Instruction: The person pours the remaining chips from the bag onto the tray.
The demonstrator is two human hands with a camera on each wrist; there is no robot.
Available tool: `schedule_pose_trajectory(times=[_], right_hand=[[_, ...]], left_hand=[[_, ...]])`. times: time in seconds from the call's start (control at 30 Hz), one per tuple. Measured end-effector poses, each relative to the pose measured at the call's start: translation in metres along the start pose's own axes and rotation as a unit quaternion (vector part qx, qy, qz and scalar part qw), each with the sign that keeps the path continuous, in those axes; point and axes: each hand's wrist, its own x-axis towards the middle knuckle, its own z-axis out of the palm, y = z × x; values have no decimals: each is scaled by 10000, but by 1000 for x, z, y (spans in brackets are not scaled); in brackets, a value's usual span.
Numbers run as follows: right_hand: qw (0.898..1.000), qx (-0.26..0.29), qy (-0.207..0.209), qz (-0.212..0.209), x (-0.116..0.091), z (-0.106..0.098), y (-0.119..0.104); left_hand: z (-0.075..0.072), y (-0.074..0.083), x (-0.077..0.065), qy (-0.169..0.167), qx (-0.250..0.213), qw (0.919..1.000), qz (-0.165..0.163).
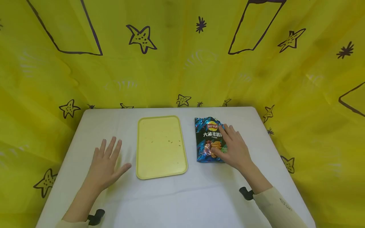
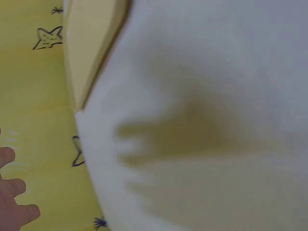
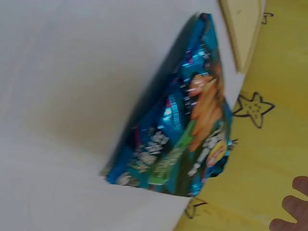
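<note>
A blue and black bag of potato chips lies flat on the white table, right of the yellow tray. My right hand, fingers spread, overlaps the bag's right side in the head view and hides part of it. In the right wrist view the fingertips show apart from the chip bag, with nothing in their grasp. To the left of the tray, my left hand hovers with fingers straight and thumb out. Its shadow falls on the cloth in the left wrist view, near the tray's edge.
Small dark flecks dot the tray's surface. A white cloth covers the table, with a crease across its front part. Yellow curtains with drawn stars hang behind and along both sides. A black strap piece sits at each wrist.
</note>
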Motion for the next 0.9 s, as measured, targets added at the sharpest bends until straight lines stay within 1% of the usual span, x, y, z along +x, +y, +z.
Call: schedule_pose_trajectory(times=[0.2, 0.3, 0.4, 0.53, 0.63, 0.77, 0.9], right_hand=[[9983, 339, -237, 415, -1, 17, 18], [9964, 556, -314, 561, 0, 24, 23], [9946, 629, -391, 728, 1, 32, 28], [9910, 768, -505, 978, 1, 43, 34], [9856, 1022, -618, 1195, 1, 50, 37], [9792, 1250, -677, 1449, 2, 58, 42], [9761, 1292, -669, 1614, 3, 65, 49]], left_hand=[[30, 2, -5, -257, -289, 9992, -52], [41, 7, -6, -481, -269, 9985, 5], [51, 14, -6, -710, -226, 9972, 90], [65, 20, -5, -869, -307, 9957, 98], [73, 23, -5, -874, -464, 9951, 20], [78, 25, -5, -820, -566, 9950, -36], [80, 26, -1, -982, -530, 9936, -154]])
